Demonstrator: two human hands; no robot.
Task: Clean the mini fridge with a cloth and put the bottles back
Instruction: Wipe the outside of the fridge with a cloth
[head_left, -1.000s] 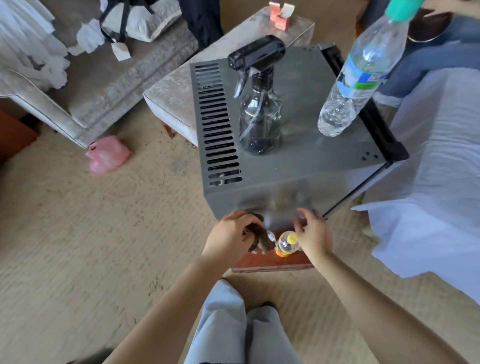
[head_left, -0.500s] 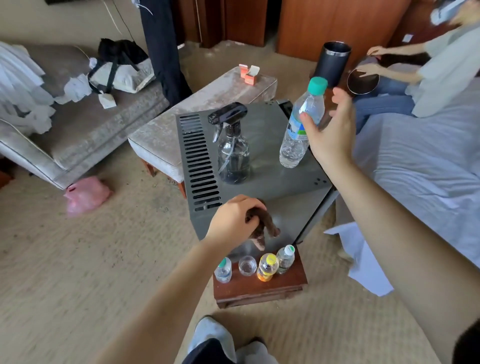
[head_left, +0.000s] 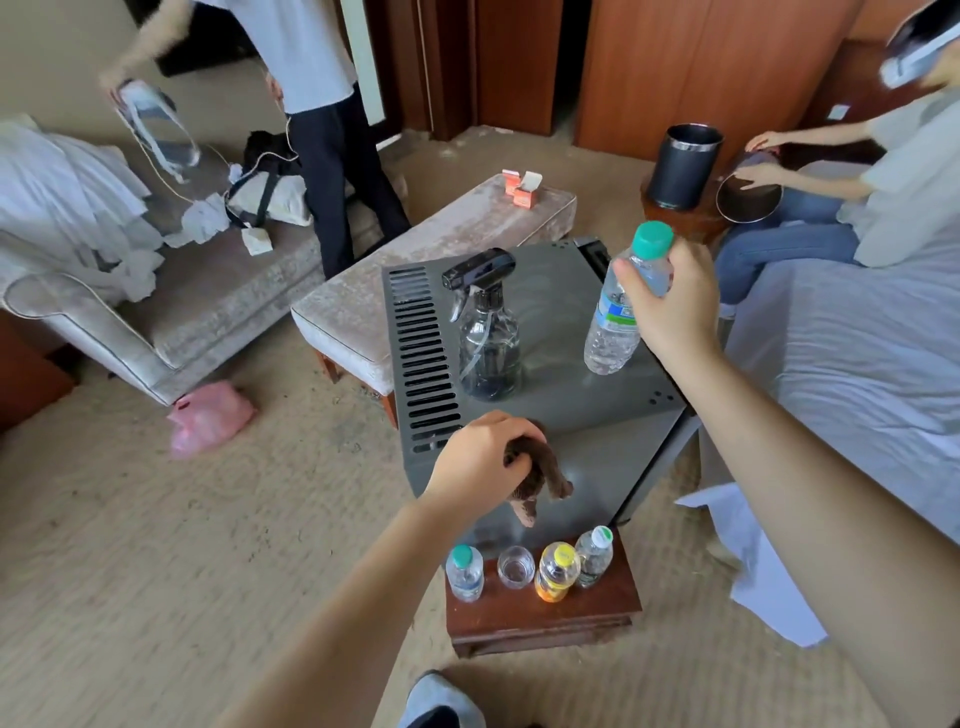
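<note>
Left hand (head_left: 480, 460), its grip curled around a brown cloth (head_left: 543, 480), hovers at the front edge of the mini fridge (head_left: 571, 400); right hand (head_left: 670, 306) clasps a water bottle (head_left: 610, 338), seemingly standing on top.

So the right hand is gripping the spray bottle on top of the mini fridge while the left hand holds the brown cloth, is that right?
Not quite: the head view shows the right hand gripping the green-capped water bottle, not the spray bottle, which stands untouched beside it on the mini fridge. The left hand does hold the brown cloth.
</note>
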